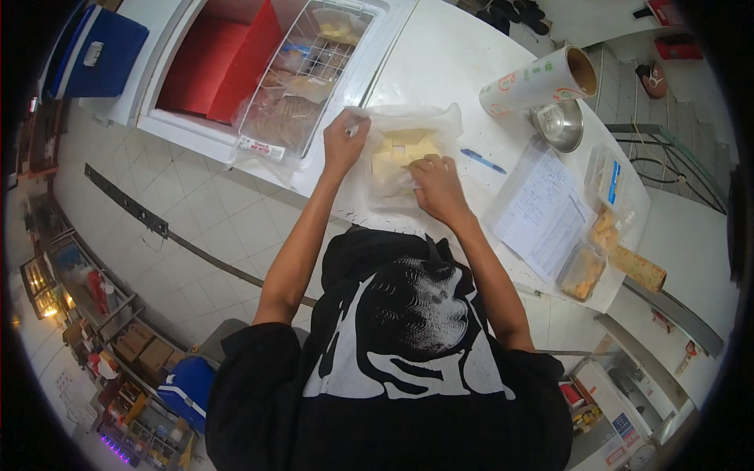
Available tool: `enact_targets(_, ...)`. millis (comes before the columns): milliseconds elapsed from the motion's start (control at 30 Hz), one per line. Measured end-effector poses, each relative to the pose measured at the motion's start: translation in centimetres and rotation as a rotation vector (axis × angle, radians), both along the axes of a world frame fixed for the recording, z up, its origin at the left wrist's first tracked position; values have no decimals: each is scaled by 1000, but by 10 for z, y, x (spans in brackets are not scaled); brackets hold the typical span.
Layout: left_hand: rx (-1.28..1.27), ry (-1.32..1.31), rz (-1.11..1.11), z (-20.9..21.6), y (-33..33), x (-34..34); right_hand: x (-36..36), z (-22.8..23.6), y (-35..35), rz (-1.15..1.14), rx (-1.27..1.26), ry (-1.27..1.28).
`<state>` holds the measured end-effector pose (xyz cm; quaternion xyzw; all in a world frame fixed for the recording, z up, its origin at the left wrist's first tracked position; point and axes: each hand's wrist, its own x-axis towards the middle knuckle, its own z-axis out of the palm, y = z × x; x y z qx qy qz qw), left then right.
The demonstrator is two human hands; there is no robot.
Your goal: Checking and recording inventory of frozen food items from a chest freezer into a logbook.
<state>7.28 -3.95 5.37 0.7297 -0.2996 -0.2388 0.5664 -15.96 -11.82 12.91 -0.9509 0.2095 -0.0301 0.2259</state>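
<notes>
A clear plastic container (393,200) stands on the white table in front of me, lined with a translucent white sheet (416,116) that rises past its rim. Pale yellow pieces (393,161) lie inside the liner. At the container's left far corner, my left hand (344,143) is closed on the liner's edge. My right hand (441,187) reaches over the right side, its fingers curled down against the liner and the yellow pieces. Whatever its fingertips grip is hidden beneath them.
Left of the table is an open freezer with a wire basket (318,67) of bagged food and a red divider (236,63). To the right are a pen (483,161), written papers (542,216), a large film roll (538,81), a metal bowl (559,125) and filled plastic tubs (583,271).
</notes>
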Motion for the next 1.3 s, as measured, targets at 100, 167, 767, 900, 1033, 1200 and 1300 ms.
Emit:
enact_targets(100,-4,39,-17,0,-1,2,-8,0,-13,-171,16,-182)
enact_targets(167,2,44,-24,2,0,3,-6,3,-18,-361,44,-310)
enact_targets(767,-11,158,-19,9,0,-1,39,-23,13,36,-98,125)
enact_targets(900,9,153,-23,12,1,0,54,-7,5,0,-25,208)
enact_targets(1033,-11,143,-13,12,-1,0,59,-21,-5,-49,-29,247)
enact_targets(1200,25,137,-21,9,1,1,51,-30,-18,-66,-215,156)
enact_targets(1300,4,112,-20,7,-1,0,44,-39,-28,-124,-216,258)
